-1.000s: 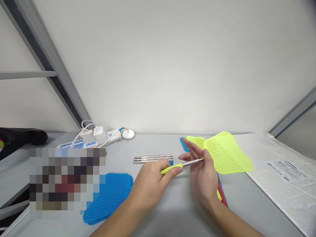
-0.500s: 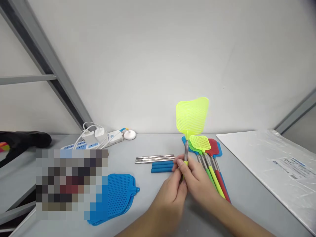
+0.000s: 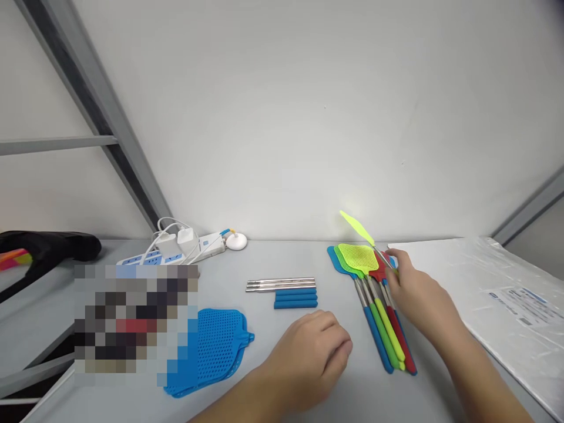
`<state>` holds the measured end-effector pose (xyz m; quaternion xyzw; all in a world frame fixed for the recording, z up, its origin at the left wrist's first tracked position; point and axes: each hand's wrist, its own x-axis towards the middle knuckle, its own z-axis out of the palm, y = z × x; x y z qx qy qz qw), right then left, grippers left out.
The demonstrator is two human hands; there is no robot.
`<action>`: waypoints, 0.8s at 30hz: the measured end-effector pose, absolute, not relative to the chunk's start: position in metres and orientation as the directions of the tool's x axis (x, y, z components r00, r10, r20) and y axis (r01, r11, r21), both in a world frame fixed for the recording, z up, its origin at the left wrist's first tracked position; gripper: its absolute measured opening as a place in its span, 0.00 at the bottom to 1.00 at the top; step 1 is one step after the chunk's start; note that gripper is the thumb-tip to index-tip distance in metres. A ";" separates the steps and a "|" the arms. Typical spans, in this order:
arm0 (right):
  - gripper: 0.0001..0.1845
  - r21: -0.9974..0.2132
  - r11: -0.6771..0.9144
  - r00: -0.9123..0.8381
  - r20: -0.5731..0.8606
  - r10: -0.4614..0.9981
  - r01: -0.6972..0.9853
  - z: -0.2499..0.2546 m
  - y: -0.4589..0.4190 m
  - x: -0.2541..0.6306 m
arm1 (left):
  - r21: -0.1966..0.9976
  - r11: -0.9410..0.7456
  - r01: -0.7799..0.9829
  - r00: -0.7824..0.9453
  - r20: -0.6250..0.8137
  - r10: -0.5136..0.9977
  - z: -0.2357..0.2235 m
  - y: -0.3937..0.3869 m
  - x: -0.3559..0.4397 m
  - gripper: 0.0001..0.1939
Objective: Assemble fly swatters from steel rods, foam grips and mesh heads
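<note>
1. A second ago both hands held the yellow-green swatter (image 3: 358,228) together in front of the person; half a second ago it stood upright between them. Now only the right hand (image 3: 414,294) has it, far out to the right, above the heads of the finished swatters (image 3: 379,299).

2. The right-hand fingers (image 3: 393,264) are closed around the swatter's stem. Its mesh head is tipped almost edge-on to the camera, so it shows only as a thin bright sliver, raised over the pile and not yet lying on it.

3. The left hand (image 3: 315,352) has let go. It rests low on the counter (image 3: 282,258), loosely curled with nothing in it, just in front of the blue grips (image 3: 295,298) and the steel rods (image 3: 280,284).

4. To my eye this means one swatter is finished and on its way to join the assembled ones, which lie side by side with blue, green, yellow-green and red handles pointing toward the person.

5. Loose parts remain: the rods and grips at the middle, and the stack of blue mesh heads (image 3: 211,346) at the left. Further swatters look to be waiting to be put together.

6. Behind these, a power strip (image 3: 176,249) with plugged-in chargers sits against the wall, and a plastic-wrapped sheet (image 3: 493,288) lies at the right.
</note>
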<state>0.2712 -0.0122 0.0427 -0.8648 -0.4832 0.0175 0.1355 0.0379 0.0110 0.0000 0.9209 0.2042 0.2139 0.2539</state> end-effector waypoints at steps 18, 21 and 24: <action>0.11 -0.141 -0.452 0.425 -0.181 0.887 0.881 0.032 -0.014 0.282 | 0.525 -0.811 0.259 0.840 0.293 0.457 -0.001 0.011 0.039 0.11; 0.14 -0.137 -0.439 0.411 -0.191 0.891 0.888 0.031 -0.014 0.282 | 0.521 -0.815 0.254 0.842 0.296 0.451 -0.001 0.011 0.039 0.11; 0.17 -0.145 -0.428 0.397 -0.199 0.896 0.892 0.031 -0.013 0.281 | 0.514 -0.821 0.247 0.845 0.301 0.443 -0.001 0.011 0.039 0.12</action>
